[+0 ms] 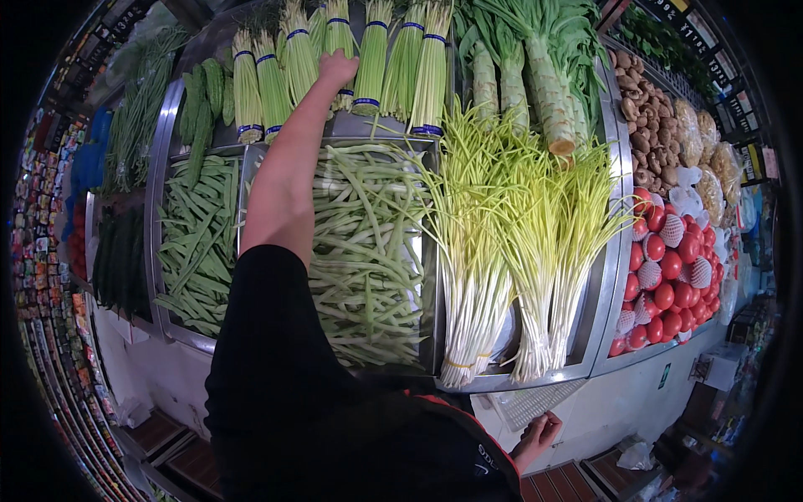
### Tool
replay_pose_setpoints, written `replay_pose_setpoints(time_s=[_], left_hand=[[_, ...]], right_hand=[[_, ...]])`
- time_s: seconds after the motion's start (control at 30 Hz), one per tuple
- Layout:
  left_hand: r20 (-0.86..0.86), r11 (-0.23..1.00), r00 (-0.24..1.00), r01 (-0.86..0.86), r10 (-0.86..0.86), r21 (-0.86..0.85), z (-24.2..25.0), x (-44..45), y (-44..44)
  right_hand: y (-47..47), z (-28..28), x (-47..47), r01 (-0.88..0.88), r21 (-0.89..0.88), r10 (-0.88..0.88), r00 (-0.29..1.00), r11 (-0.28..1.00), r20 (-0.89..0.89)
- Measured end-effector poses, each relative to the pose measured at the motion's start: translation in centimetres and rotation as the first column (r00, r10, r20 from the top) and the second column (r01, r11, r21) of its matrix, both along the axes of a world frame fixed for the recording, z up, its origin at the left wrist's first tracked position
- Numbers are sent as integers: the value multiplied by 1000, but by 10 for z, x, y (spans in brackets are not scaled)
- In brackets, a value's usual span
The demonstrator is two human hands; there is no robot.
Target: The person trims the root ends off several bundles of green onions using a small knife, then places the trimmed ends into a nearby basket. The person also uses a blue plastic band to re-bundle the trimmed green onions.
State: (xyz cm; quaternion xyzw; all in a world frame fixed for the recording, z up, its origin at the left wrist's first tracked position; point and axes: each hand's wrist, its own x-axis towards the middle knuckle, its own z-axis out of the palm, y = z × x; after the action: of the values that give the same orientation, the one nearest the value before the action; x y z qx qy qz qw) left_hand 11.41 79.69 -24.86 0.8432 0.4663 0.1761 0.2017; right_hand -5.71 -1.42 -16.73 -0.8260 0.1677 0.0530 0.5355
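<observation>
My left arm reaches forward over the vegetable display, and my left hand [339,68] closes around the middle of a banded bundle of garlic scapes [338,34]. Blue bands wrap this bundle above and below the hand. Similar bundles stand on both sides, with a bundle [372,56] close at the right. Beneath my forearm, pale green beans [370,245] fill a metal tray. Low at the right, beside my body, hangs my right hand [538,435], its fingers curled and nothing visible in them. It is below the display's front edge, apart from the vegetables.
Blanched yellow chives [477,288] overhang the front rim [533,381]. Celtuce [552,94] lies behind them. Flat green beans [199,238] and bumpy green gourds [204,100] are at left. Tomatoes [671,295] and mushrooms [652,125] fill the right. A white perforated crate [533,405] is below.
</observation>
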Motion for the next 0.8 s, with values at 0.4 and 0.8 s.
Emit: replay_pose_setpoints(time_s=[0.4,0.8], left_hand=[[-252,978,948,-208,194,-27,15,17,7],[345,783,921,75,183,-617,23,-19,44]], right_hand=[[-1,-1,-16,44,-89,-47,998,995,-32],[13,-13,-7,-11,-63,4,995,998,-104]])
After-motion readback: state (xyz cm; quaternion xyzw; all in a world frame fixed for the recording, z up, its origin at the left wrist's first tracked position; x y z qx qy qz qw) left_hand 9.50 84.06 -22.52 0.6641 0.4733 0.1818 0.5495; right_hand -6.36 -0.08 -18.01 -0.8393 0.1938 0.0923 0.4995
